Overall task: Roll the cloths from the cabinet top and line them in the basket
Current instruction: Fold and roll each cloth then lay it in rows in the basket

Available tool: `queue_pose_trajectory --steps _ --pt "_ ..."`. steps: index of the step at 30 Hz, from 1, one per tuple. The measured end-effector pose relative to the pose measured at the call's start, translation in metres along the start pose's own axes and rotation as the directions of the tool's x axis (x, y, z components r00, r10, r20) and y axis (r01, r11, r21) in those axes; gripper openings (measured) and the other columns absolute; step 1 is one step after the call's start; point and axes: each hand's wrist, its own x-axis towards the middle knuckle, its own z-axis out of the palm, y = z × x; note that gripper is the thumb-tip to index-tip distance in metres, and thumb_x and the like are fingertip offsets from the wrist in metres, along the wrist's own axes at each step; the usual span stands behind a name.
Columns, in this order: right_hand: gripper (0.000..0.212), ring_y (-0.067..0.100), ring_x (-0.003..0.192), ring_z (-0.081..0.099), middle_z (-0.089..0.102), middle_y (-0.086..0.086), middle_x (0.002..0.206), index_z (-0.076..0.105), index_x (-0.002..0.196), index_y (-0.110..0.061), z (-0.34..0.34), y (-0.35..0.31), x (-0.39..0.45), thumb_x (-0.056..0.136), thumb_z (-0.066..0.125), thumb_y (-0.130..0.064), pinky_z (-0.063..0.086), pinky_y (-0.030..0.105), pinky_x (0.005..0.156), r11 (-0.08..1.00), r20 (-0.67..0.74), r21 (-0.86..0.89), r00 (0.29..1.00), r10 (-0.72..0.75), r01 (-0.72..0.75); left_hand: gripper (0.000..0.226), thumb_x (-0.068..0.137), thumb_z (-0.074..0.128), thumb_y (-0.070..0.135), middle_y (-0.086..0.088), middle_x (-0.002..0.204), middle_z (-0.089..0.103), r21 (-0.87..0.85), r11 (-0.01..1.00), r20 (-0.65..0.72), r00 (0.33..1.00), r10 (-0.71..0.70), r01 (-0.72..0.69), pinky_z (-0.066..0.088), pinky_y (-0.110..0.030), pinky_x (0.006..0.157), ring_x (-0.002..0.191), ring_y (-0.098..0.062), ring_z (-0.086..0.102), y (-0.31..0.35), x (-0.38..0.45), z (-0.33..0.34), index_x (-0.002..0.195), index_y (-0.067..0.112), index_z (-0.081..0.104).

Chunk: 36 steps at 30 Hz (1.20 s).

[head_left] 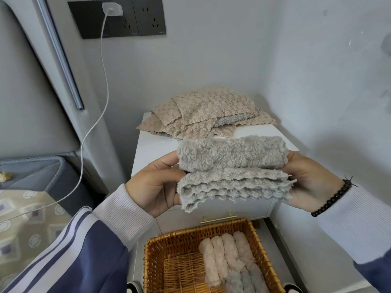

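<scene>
- We hold a grey cloth (231, 166) in the air with both hands, over the front edge of the white cabinet (148, 149).
- Cloth is part rolled: the roll sits on top, and a loose wavy flap hangs below it toward us.
- Left hand (154, 182) grips the cloth's left end; thumb lies on the front at the seam between roll and flap, fingers (176, 199) curl behind the flap.
- Right hand (311, 182) grips the right end, thumb on the front; its other fingers are hidden behind the cloth.
- Right wrist carries a black bead bracelet (332, 197); both sleeves have white ribbed cuffs, the left one blue with pale stripes.
- Pile of beige cloths (207, 111) lies loose at the back of the cabinet top, near the wall corner; a grey one shows between the layers.
- Wicker basket (184, 235) stands on the floor below, in front of the cabinet drawer with its brass handle (219, 219).
- In the basket's right half, four pink rolls (226, 254) lie side by side; grey rolls (245, 280) sit at their near ends, partly cut off by the frame edge. Left half shows the bare wicker bottom.
- On the wall, a white charger (112, 9) is plugged into a dark socket panel (148, 20); its cable (105, 81) runs down to the bed (25, 218) on the left.
</scene>
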Motion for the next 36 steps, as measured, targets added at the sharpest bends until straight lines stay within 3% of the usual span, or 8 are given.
queue_pose_trajectory --steps 4,9,14,21,24,27,32,36 --pt "0.060 0.041 0.106 0.063 0.062 0.029 0.118 0.062 0.114 0.007 -0.013 -0.001 -0.004 0.056 0.079 0.008 0.056 0.047 0.083 0.994 -0.112 -0.111 0.993 -0.025 0.013 0.056 0.040 0.092 0.011 -0.016 0.100 0.073 -0.012 1.000 0.016 1.000 0.015 -0.014 0.060 -0.040 0.070 0.086 -0.031 0.073 0.001 0.001 0.003 0.095 0.011 0.078" --pt "0.029 0.028 0.076 0.073 0.073 0.020 0.088 0.076 0.080 0.000 0.002 -0.002 -0.011 0.060 0.059 0.012 0.059 0.033 0.059 0.942 -0.271 -0.335 0.957 -0.102 0.006 0.047 0.044 0.076 -0.003 -0.014 0.095 0.074 -0.028 0.999 -0.011 1.000 -0.025 0.025 0.061 -0.035 0.058 0.080 -0.028 0.073 0.002 0.002 0.011 0.089 0.013 0.079" --pt "0.032 0.021 0.095 0.071 0.074 0.006 0.103 0.079 0.065 -0.014 0.004 -0.003 -0.016 0.040 0.067 0.000 0.060 0.032 0.072 0.891 -0.319 -0.453 0.936 -0.150 -0.012 0.059 0.047 0.058 -0.027 -0.006 0.085 0.076 0.089 0.996 -0.079 0.997 -0.005 0.012 0.060 -0.031 0.054 0.072 -0.020 0.073 -0.005 0.010 0.014 0.076 0.019 0.080" --pt "0.023 0.014 0.098 0.069 0.074 -0.003 0.103 0.080 0.068 -0.020 0.016 -0.007 -0.030 0.062 0.061 -0.009 0.059 0.027 0.073 0.771 -0.284 -0.636 0.915 -0.287 0.044 0.043 0.066 0.056 -0.020 -0.007 0.102 0.074 0.214 0.972 -0.147 0.981 0.128 -0.095 0.061 -0.036 0.068 0.101 -0.024 0.069 -0.012 0.021 0.019 0.061 0.017 0.078" --pt "0.032 0.012 0.110 0.063 0.072 -0.005 0.109 0.080 0.072 -0.019 0.016 -0.008 -0.035 0.069 0.060 0.006 0.055 0.033 0.087 0.762 -0.248 -0.647 0.938 -0.241 0.025 0.038 0.055 0.065 -0.020 -0.011 0.106 0.073 0.209 0.972 -0.137 0.981 0.134 -0.103 0.060 -0.038 0.072 0.103 -0.027 0.068 -0.013 0.025 0.023 0.061 0.016 0.078" --pt "0.033 0.014 0.117 0.059 0.067 -0.005 0.120 0.080 0.077 -0.012 0.009 -0.010 -0.042 0.056 0.055 -0.013 0.051 0.041 0.093 0.724 -0.256 -0.685 0.957 -0.137 -0.079 0.019 0.065 0.061 -0.006 -0.018 0.111 0.070 0.184 0.983 -0.156 0.987 0.041 -0.012 0.060 -0.039 0.071 0.104 -0.033 0.067 -0.015 0.025 0.024 0.067 0.005 0.076" --pt "0.034 0.008 0.106 0.062 0.067 -0.018 0.111 0.068 0.066 -0.027 0.015 -0.003 -0.040 0.060 0.079 -0.058 0.046 0.042 0.100 0.387 -0.356 -0.878 0.925 -0.135 -0.281 0.028 0.066 0.051 0.021 -0.010 0.115 0.070 0.254 0.957 -0.142 0.984 -0.107 0.141 0.056 -0.044 0.082 0.106 -0.031 0.066 -0.018 0.022 0.026 0.064 0.007 0.076" --pt "0.056 0.011 0.107 0.058 0.055 -0.015 0.120 0.047 0.097 -0.039 0.015 0.018 -0.035 0.055 0.080 -0.058 0.049 0.031 0.092 0.016 -0.397 -0.917 0.902 -0.169 -0.400 0.014 0.050 0.075 0.028 0.001 0.114 0.071 0.506 0.858 -0.130 0.991 -0.021 0.084 0.055 -0.035 0.084 0.109 -0.022 0.065 -0.027 0.021 0.023 0.061 0.019 0.072"
